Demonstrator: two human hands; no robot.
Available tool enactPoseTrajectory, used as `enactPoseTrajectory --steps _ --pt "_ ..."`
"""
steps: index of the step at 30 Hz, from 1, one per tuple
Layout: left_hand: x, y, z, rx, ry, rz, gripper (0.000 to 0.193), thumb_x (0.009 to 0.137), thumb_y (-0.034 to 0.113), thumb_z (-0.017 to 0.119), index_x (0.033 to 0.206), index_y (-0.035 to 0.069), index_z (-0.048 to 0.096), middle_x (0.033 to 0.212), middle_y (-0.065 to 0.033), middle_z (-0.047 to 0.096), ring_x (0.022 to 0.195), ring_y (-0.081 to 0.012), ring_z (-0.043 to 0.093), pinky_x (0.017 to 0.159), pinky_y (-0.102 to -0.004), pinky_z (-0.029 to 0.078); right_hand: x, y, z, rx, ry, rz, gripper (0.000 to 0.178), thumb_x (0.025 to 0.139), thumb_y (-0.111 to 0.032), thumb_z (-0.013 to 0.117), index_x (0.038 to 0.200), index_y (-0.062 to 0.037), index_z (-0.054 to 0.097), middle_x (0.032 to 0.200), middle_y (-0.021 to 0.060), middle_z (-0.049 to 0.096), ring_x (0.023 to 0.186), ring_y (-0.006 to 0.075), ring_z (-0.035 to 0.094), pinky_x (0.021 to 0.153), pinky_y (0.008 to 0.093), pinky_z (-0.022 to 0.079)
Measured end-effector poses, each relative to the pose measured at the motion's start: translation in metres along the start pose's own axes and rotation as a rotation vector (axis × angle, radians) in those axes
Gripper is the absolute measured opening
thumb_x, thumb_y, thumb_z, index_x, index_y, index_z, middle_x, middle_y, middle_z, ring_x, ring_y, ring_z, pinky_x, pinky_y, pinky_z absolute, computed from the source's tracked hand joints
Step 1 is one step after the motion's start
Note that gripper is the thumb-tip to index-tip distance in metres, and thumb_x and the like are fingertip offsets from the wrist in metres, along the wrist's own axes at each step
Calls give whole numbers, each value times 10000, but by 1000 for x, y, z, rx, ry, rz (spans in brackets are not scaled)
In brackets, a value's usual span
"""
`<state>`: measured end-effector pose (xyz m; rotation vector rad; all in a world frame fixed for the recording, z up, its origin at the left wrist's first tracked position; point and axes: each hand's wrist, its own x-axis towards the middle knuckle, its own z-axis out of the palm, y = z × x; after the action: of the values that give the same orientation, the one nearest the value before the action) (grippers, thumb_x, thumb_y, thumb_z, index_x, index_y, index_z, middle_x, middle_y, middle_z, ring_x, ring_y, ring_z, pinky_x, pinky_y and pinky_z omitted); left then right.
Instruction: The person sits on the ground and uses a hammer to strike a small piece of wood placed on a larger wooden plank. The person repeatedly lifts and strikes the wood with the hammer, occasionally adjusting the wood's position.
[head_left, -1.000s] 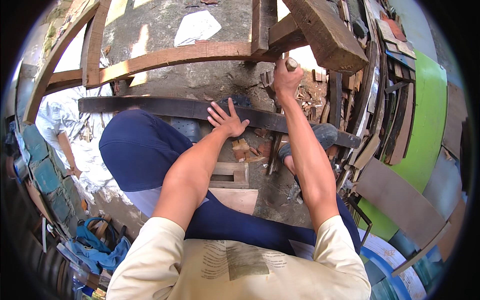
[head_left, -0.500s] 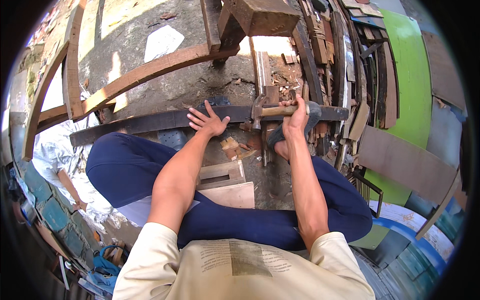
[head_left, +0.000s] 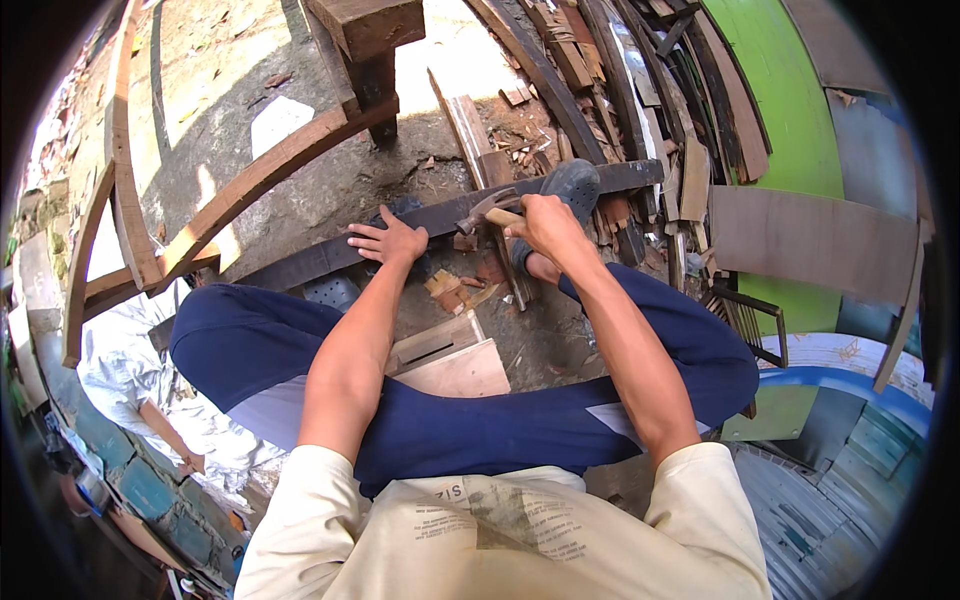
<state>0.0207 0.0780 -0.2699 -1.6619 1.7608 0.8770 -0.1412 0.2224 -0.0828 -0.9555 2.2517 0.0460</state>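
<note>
My left hand [head_left: 393, 242] lies on a long dark wooden beam [head_left: 310, 255] with its fingers spread. In my right hand [head_left: 548, 232] is a claw hammer [head_left: 487, 207], gripped by its wooden handle. The metal head is over the beam, to the right of my left hand; whether it touches the wood I cannot tell. My foot in a dark clog [head_left: 572, 187] rests at the beam's right part, just beyond the right hand. A second clog [head_left: 333, 292] shows partly beside the beam, below my left hand.
A brown wooden frame [head_left: 262, 178] stands at the far left. Small wood scraps [head_left: 450, 290] and a pale wooden piece [head_left: 455, 368] lie before my legs. Stacked planks [head_left: 640, 95] and a green panel [head_left: 790, 130] fill the right. A person's arm [head_left: 170, 437] beside white cloth shows at left.
The view has swung right, so the beam and frame appear farther left and slanted. My right hand and the hammer have turned, and the handle now points more toward me. My left hand stays on the beam.
</note>
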Motion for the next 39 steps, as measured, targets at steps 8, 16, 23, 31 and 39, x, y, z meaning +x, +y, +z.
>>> enactPoseTrajectory --steps 8,16,23,31,39 --pt "-22 -28 -5 -13 123 30 1299 721 762 669 1599 183 -95 1582 -334 -212 1487 -466 -190 1187 -583 -47 22 7 43 -483 -63 -90 315 918 -228 575 1128 -29 700 1072 217 717 931 301 737 754 408 593" --pt "-10 -25 -12 32 17 -1 1286 721 786 659 1590 247 -120 1535 -385 -263 1442 -556 -210 1175 -616 -29 32 23 28 569 -285 120 413 1007 -335 483 1073 70 536 743 131 591 493 239 584 462 425 481" --pt "-13 -25 -16 32 17 2 1239 714 769 684 1602 297 -40 1533 -395 -252 1445 -569 -179 1179 -617 3 43 -5 46 597 -167 225 391 1032 -350 445 1076 36 491 698 88 541 452 207 547 395 376 449" --pt "-20 -24 -18 5 27 21 1181 746 720 692 1608 276 18 1549 -399 -200 1449 -571 -165 1178 -612 2 41 -2 102 411 73 274 481 1023 -396 410 1191 48 483 843 316 665 689 432 682 681 511 542" --pt "-22 -28 -14 -33 84 58 1161 739 716 702 1607 294 57 1559 -404 -153 1454 -573 -140 1178 -616 22 22 -23 99 401 49 342 469 1014 -396 434 1210 29 472 1039 425 610 1041 594 566 941 615 426"
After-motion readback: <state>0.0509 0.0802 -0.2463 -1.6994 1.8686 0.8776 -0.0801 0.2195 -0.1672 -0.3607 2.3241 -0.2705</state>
